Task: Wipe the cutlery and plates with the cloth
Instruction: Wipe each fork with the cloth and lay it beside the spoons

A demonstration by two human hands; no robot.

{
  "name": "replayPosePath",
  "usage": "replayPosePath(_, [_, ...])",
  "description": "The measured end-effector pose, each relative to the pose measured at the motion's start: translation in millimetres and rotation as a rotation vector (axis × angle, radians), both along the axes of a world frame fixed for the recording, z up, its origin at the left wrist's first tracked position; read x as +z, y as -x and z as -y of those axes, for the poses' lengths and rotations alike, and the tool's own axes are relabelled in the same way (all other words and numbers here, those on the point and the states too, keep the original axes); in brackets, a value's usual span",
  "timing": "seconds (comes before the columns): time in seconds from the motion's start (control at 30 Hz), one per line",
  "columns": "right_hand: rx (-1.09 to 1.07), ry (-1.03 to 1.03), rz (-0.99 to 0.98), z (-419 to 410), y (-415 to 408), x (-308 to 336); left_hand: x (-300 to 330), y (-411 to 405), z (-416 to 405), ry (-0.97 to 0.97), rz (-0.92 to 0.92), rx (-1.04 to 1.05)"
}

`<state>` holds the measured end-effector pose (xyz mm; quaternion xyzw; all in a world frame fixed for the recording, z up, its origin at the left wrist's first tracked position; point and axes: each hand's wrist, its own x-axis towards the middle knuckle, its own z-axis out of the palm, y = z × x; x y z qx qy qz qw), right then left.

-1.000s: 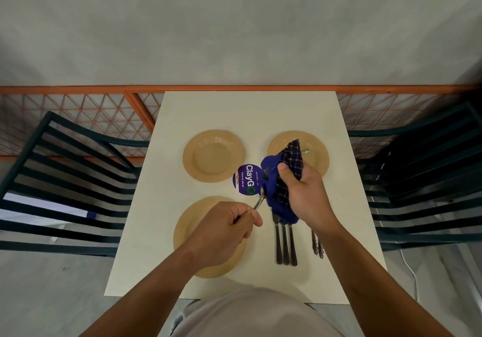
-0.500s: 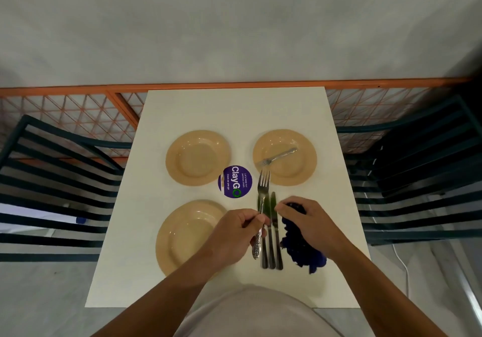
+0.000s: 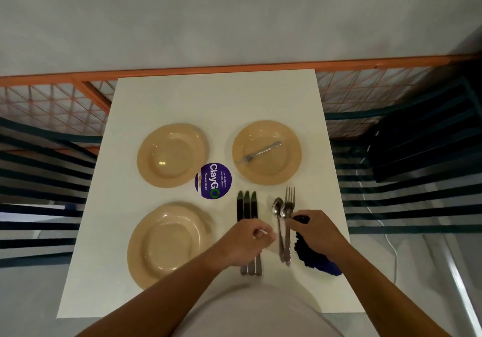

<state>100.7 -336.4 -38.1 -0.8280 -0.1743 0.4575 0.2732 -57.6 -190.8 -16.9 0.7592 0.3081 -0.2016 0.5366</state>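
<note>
A: Where is the cloth (image 3: 317, 258) just now?

B: Near the table's (image 3: 182, 96) right edge, toward the near side; it lies bunched and dark blue on the surface, with the right hand (image 3: 317, 232) curled over it and gripping it.

A: And the left hand (image 3: 246, 242)?

B: Over the handles of the three knives (image 3: 247, 206); its fingers are curled in, thumb against forefinger, but whether they pinch anything I cannot tell.

A: The rest of the cutlery?

B: Two spoons (image 3: 280, 210) and a fork (image 3: 289, 198) lie side by side between the knives and the cloth, all pointing toward the far edge; the right hand's fingertips come just beside their handles; a second fork (image 3: 258, 152) lies slanted in the plate at the far right (image 3: 289, 169).

A: Other plates?

B: One at the far left (image 3: 146, 159), one at the near left (image 3: 140, 258); a round purple sticker (image 3: 213, 180) sits on the table among the three plates.
</note>
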Motion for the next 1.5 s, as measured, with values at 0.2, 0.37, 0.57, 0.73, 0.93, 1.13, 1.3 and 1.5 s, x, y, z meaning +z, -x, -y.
replayPosePath(0.2, [0.011, 0.181, 0.004, 23.8, -34.3, -56.3, -22.2, -22.2, -9.3, 0.007, -0.047, -0.03])
replayPosePath(0.37, [0.008, 0.24, -0.039, 29.8, -38.4, -82.1, -34.5, -39.1, -13.0, 0.036, -0.076, 0.006])
replayPosePath(0.57, [0.093, 0.309, 0.021, 32.0, -37.0, -92.2, -46.7, -48.0, -15.3, 0.051, -0.095, 0.019])
replayPosePath(0.73, [0.108, 0.371, 0.087, 38.4, -44.6, -89.6, -55.1, -54.2, -19.7, 0.046, -0.105, 0.045])
replayPosePath(0.93, [0.103, 0.419, 0.158, 37.5, -48.3, -85.8, -60.8, -75.3, -39.3, -0.051, -0.068, 0.117])
replayPosePath(1.13, [0.082, 0.368, 0.118, 30.2, -59.4, -63.6, -71.6, -100.9, -72.2, -0.289, 0.029, 0.128])
replayPosePath(1.3, [0.054, 0.222, 0.193, -1.4, -82.3, -21.9, -87.8, -138.7, -105.9, -0.642, 0.079, 0.046])
replayPosePath(1.5, [0.033, -0.041, 0.224, -50.2, -104.3, -2.6, -110.9, -174.4, -134.3, -0.824, -0.017, -0.153])
